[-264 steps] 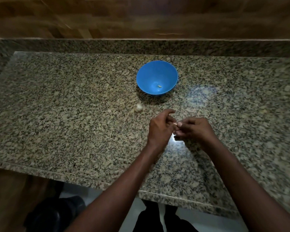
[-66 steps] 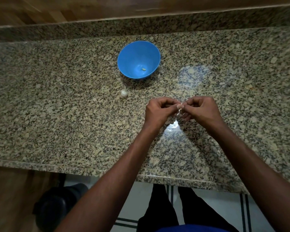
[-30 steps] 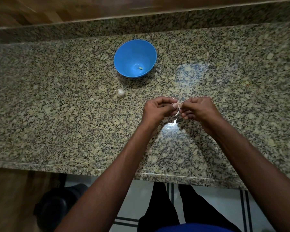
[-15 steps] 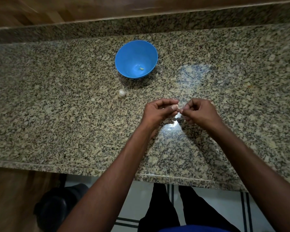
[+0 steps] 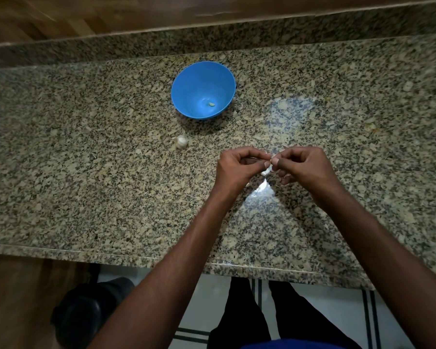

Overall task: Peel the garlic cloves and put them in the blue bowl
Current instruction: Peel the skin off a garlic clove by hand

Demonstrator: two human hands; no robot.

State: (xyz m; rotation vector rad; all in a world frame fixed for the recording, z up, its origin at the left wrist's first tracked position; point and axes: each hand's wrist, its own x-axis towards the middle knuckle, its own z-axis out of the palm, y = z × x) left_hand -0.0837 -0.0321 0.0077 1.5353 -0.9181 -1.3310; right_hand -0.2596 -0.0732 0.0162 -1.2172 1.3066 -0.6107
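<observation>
A blue bowl (image 5: 203, 89) stands on the granite counter with one peeled clove (image 5: 211, 104) lying inside it. A whitish garlic piece (image 5: 180, 141) lies on the counter below and left of the bowl. My left hand (image 5: 239, 170) and my right hand (image 5: 303, 167) meet fingertip to fingertip above the counter, both pinching a small garlic clove (image 5: 267, 169). Only a pale sliver of that clove shows between the thumbs; the rest is hidden by my fingers.
The granite counter (image 5: 86, 187) has a raised granite back ledge and a wooden wall behind it. Its front edge runs across the lower frame. Below it are a tiled floor, my dark trousers and a dark round object (image 5: 86, 316) at the lower left.
My hands have stayed together over the same spot, working the clove between the fingertips. The camera view has shifted slightly; bowl and loose garlic piece have not moved on the counter.
</observation>
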